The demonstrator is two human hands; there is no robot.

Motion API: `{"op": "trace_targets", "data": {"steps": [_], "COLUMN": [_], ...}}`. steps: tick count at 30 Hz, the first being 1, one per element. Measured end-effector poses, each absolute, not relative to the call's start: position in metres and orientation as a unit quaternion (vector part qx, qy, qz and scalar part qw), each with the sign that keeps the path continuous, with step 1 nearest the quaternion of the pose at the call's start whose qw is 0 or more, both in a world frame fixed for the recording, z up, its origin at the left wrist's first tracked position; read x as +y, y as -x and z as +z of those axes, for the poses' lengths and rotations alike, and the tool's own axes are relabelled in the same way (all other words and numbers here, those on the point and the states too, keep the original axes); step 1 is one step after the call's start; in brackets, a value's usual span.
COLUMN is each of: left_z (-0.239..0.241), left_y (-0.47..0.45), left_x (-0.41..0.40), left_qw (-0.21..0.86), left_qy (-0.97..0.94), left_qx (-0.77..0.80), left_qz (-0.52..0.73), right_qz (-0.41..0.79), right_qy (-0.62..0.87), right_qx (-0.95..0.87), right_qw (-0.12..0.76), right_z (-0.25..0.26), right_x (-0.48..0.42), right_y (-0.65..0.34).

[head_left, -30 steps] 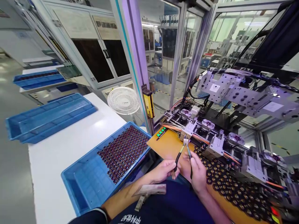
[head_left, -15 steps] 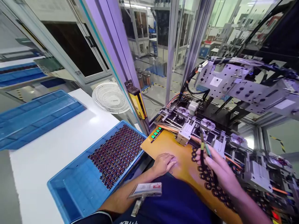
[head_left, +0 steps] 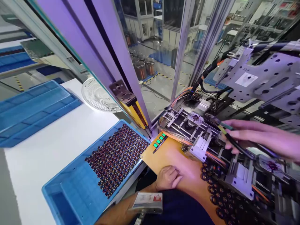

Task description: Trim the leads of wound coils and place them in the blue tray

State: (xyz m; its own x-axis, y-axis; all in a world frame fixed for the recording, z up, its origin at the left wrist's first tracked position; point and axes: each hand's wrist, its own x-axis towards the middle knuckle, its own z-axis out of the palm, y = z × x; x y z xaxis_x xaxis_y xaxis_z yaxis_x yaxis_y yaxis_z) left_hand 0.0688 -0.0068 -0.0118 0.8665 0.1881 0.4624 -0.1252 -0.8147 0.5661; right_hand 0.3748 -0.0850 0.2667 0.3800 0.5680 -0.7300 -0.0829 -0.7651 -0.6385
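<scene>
My right hand [head_left: 246, 136] holds pliers [head_left: 234, 143] with dark handles that carry yellow and green sections. Their jaws point left over the machine's row of fixtures and slide rails. A silver fixture [head_left: 195, 118] with a small round part in it lies just left of the jaws. On the orange-yellow panel [head_left: 159, 164], my left hand [head_left: 169, 178] rests with its fingers curled in and nothing visible in them. Several dark ring-shaped coil parts [head_left: 217, 190] lie along the panel's right side, below the right hand.
A blue tray [head_left: 75, 197] at left holds rows of small dark coil parts [head_left: 117, 159]. Another blue tray [head_left: 30, 112] sits behind it on the white table [head_left: 93, 125]. Lit green buttons [head_left: 158, 141] and a pen lie near the panel's corner. Metal posts and a yellow sensor bar [head_left: 138, 114] rise beyond.
My right hand has carried the pliers up and away from the coil parts, over the fixtures. My left hand's fingers have curled in more. The view has shifted closer to the machine.
</scene>
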Motion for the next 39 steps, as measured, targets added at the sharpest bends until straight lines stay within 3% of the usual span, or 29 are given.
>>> {"op": "trace_targets", "data": {"steps": [4, 10, 21, 35, 39], "left_z": [-0.015, -0.011, 0.000, 0.002, 0.002], "left_y": [-0.069, -0.072, -0.075, -0.075, -0.075], "left_x": [-0.005, -0.006, -0.006, -0.002, -0.003], "left_qw": [0.299, 0.310, 0.312, 0.314, 0.311], "left_qy": [-0.914, -0.907, -0.907, -0.909, -0.908], "left_qx": [-0.003, 0.034, 0.040, 0.023, 0.041], "left_qz": [0.274, 0.284, 0.280, 0.274, 0.276], "right_qz": [0.630, 0.571, 0.549, 0.558, 0.529], "right_qy": [0.710, 0.806, 0.808, 0.821, 0.811], "right_qx": [-0.183, 0.011, 0.061, -0.061, -0.172], "right_qw": [0.255, 0.154, 0.204, 0.109, 0.182], "right_z": [0.269, 0.263, 0.257, 0.246, 0.255], "right_x": [-0.037, 0.014, 0.019, 0.021, -0.003], "right_y": [-0.392, -0.389, -0.387, -0.380, -0.391]}}
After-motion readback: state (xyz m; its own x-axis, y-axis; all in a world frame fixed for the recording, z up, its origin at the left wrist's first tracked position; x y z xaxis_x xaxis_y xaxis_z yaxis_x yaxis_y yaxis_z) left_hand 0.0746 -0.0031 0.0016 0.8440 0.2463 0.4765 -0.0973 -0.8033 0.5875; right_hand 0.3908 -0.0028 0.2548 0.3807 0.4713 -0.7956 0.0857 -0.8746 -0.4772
